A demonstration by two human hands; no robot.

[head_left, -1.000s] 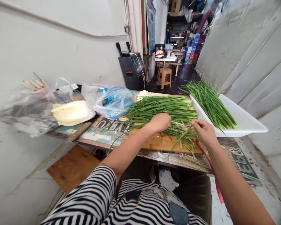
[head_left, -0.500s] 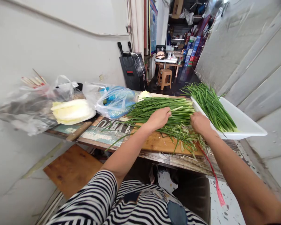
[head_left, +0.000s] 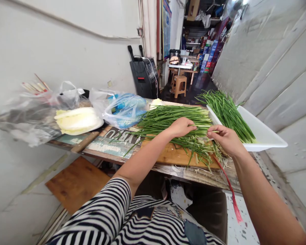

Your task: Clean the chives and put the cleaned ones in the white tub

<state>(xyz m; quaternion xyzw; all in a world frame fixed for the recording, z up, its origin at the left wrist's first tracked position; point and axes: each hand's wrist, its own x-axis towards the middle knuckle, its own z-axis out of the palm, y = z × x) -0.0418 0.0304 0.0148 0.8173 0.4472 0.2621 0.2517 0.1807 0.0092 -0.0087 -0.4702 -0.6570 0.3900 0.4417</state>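
Note:
A thick pile of garlic chives (head_left: 163, 117) lies across the wooden cutting board (head_left: 168, 154), green leaves to the left and pale stalk ends to the right. My left hand (head_left: 182, 127) rests over the pile, its fingers closed round a chive whose leaves are hard to tell from those beneath. Close to the pale ends, my right hand (head_left: 226, 137) pinches a stalk end between thumb and fingers. Below it lie peeled, withered scraps (head_left: 206, 154) and a red plastic strip (head_left: 231, 185). More chives (head_left: 229, 112) lie in the white tray (head_left: 267, 131) at right.
Left along the table (head_left: 109, 149) are a halved Chinese cabbage (head_left: 79, 119), a knife handle (head_left: 85, 142), a clear bag with blue contents (head_left: 127, 110) and a grey plastic bag (head_left: 22, 115). Behind stands a black speaker (head_left: 145, 76); a brown stool (head_left: 179, 85) is farther back.
My right hand has lifted and turned from a closed grip low at the stalk ends to a pinch. My left hand has shifted slightly right; the stalk jutting from it no longer stands out.

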